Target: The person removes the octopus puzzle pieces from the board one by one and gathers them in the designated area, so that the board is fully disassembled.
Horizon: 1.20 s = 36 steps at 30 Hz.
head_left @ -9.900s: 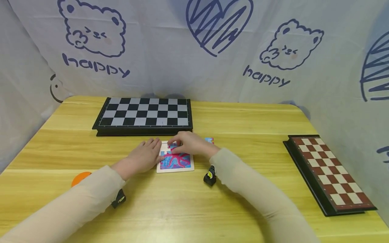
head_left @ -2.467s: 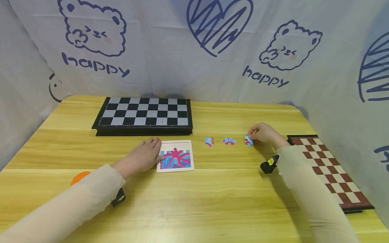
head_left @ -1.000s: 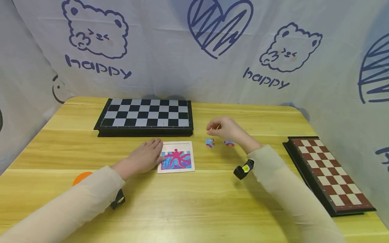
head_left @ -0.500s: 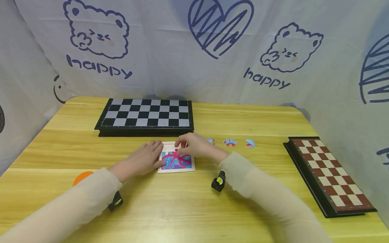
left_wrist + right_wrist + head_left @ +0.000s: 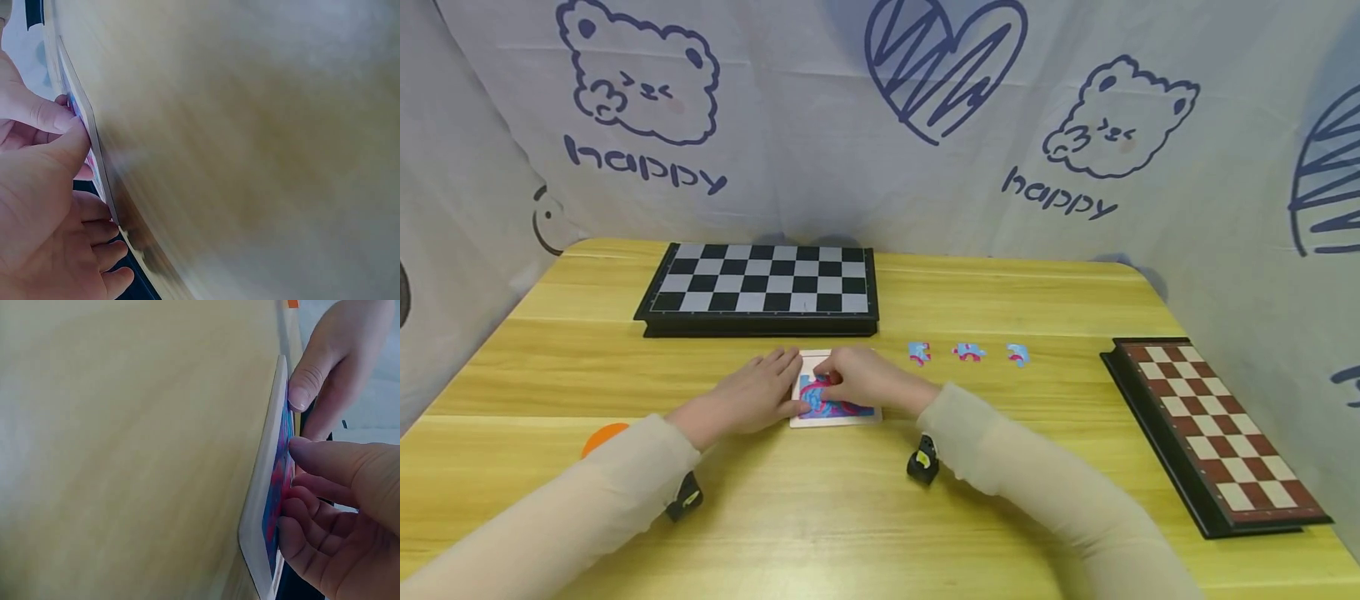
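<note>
A wooden-framed jigsaw puzzle (image 5: 811, 406) with a pink octopus picture lies on the table, the white backing of its tray (image 5: 817, 356) bare along the top. My left hand (image 5: 741, 400) rests with fairly straight fingers on the tray's left edge, thumb over the picture. Reaching in from the right, my right hand (image 5: 868, 382) bends thumb and fingers down onto the octopus and appears to pinch a puzzle piece, mostly hidden beneath it. In the right wrist view, its thumb and curled fingertips touch the picture (image 5: 275, 494). Loose puzzle pieces (image 5: 968, 352) lie right of the tray, in a row.
Behind the tray stands a folded black-and-white chessboard (image 5: 760, 279). A brown-and-white chessboard (image 5: 1221, 425) lies at the table's right edge. An orange round thing (image 5: 602, 437) is partly covered by the left sleeve. A printed white curtain (image 5: 820, 167) hangs behind.
The upper puzzle pieces have left the tray and now lie in a row to its right. My right hand has come back from the rightmost piece onto the octopus; my left hand stays put.
</note>
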Motion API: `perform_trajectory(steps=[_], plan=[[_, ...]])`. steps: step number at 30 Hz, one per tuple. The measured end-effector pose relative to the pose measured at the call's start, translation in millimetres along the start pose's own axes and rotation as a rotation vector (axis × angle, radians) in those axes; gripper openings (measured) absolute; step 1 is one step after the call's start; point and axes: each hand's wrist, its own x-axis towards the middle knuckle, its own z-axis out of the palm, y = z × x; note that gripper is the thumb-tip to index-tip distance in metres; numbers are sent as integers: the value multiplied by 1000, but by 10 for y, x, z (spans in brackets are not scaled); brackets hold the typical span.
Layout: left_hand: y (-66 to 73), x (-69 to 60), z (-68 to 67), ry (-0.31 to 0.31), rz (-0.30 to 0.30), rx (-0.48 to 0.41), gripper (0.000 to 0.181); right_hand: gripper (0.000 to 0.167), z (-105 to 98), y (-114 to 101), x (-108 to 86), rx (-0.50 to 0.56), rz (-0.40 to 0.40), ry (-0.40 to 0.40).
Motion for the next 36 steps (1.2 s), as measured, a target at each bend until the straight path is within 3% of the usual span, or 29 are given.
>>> perform_trajectory(steps=[4, 9, 17, 29, 36], plan=[[-1, 9, 9, -4, 1, 2, 69, 38, 16, -33, -22, -84, -10, 0], [1, 10, 11, -10, -6, -1, 69, 35, 16, -79, -48, -99, 15, 10], [-5, 6, 12, 2, -2, 0, 69, 36, 21, -43, -28, 24, 44, 41], [-10, 17, 9, -6, -9, -4, 70, 8, 1, 51, -25, 308, 6, 133], [-5, 18, 4, -23, -21, -5, 71, 5, 5, 88, -28, 375, 18, 163]])
